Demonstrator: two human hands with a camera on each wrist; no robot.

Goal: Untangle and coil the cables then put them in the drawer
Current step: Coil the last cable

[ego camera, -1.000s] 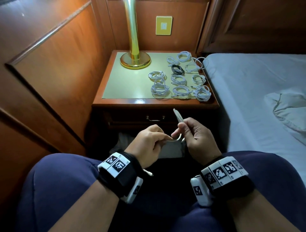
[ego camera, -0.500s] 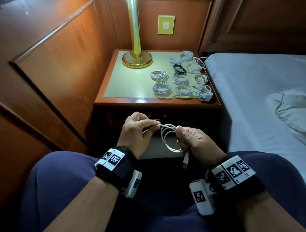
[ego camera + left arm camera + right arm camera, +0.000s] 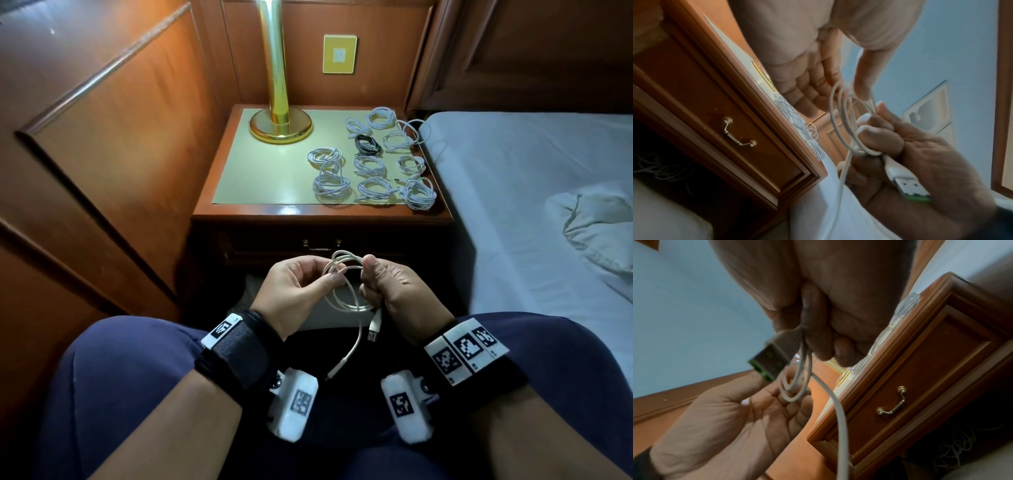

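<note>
A white USB cable [image 3: 346,291] is wound into a few loops between my hands, above my lap and in front of the nightstand. My right hand [image 3: 368,277] grips the loops in a fist, and the USB plug [image 3: 375,329] hangs below it. My left hand [image 3: 329,279] pinches the strand at the loops' left side. The cable's free end [image 3: 339,366] dangles toward my lap. The left wrist view shows the loops [image 3: 840,113] and the plug [image 3: 904,180] against my right hand [image 3: 879,134]. The drawer [image 3: 320,244] is closed. Several coiled cables [image 3: 370,168], one of them black [image 3: 367,144], lie on the nightstand top [image 3: 267,171].
A brass lamp base [image 3: 281,126] stands at the back of the nightstand. The bed [image 3: 531,205] borders it on the right and wood wall panels [image 3: 102,154] on the left. A tangle of cables [image 3: 659,168] lies in the dark space under the drawer.
A second ago both hands pinched the cable with its plug sticking up. Since then loops have built up in my right hand, the plug hangs down, and the free end has shortened.
</note>
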